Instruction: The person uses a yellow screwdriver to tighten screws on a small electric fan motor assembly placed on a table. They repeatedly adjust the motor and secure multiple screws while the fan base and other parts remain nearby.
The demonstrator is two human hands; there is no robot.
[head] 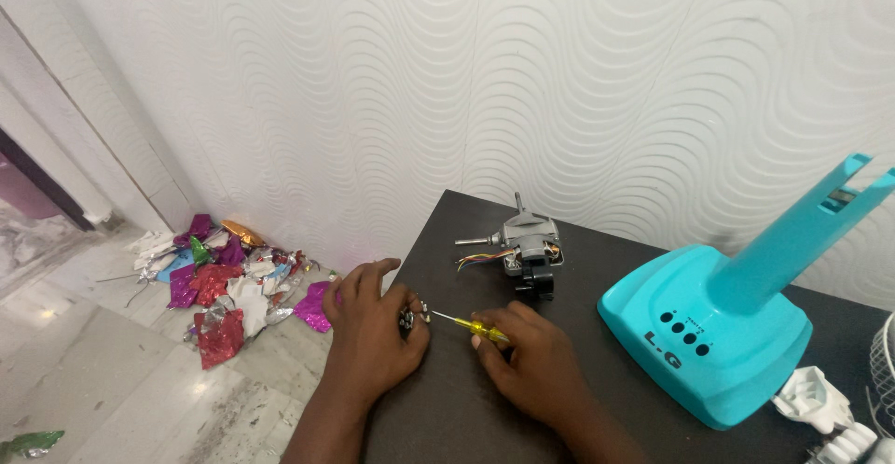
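At the near edge of a dark table (pixel 597 268), the left hand (pixel 368 333) is clamped on a small metal part (pixel 413 316). The right hand (pixel 533 363) grips a yellow screwdriver (pixel 471 326), tip against that part. A small motor (pixel 528 249) and turquoise fan base (pixel 713 333) stand behind.

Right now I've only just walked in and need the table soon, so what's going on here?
A person sits at a dark table. Their right hand holds a yellow-handled screwdriver, its tip at a small metal part pinched in the left hand. Behind the hands sits a small motor with coloured wires. A turquoise fan base stands on the right, and white plastic parts lie near the table's edge.
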